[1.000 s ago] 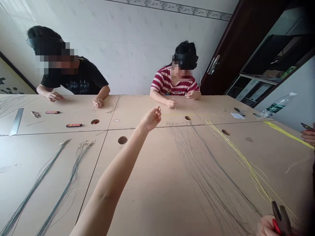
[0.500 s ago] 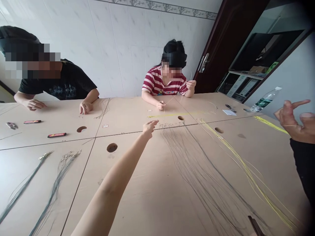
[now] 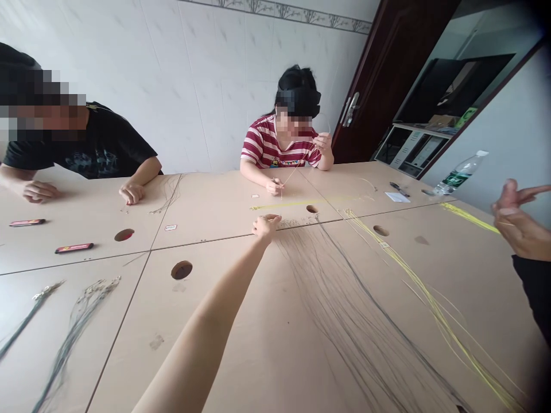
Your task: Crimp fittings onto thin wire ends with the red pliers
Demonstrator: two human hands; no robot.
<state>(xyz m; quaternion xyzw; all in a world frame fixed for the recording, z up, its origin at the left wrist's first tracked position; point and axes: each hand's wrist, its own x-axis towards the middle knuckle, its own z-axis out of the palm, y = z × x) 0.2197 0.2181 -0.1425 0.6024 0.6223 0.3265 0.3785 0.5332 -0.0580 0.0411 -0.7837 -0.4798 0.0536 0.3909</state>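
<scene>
My left hand (image 3: 266, 226) reaches far across the table (image 3: 241, 355), its fingertips drawn together at the left end of a row of small metal wire ends (image 3: 297, 221). From that row, thin grey wires (image 3: 331, 287) fan out toward the near right. What the fingertips hold, if anything, is too small to make out. Right of these lies a darker grey wire bundle (image 3: 370, 298), and beyond it a yellow wire bundle (image 3: 424, 284) with a small white tag. My right hand is out of view. A sliver of a dark object (image 3: 461, 409) shows at the bottom edge.
Two co-workers sit across the table; the one in stripes (image 3: 282, 140) holds a thin wire. Another person's hand with a black sleeve (image 3: 531, 281) is at right. Two grey bundles (image 3: 73, 335) lie at left, near red-black cutters (image 3: 74, 248). The table has round holes (image 3: 181, 270). A bottle (image 3: 460, 173) stands back right.
My left hand has turned and its fingers, stretched out before, are now bent together at the wire ends. The view has shifted slightly. The brown strip at bottom right has nearly left view.
</scene>
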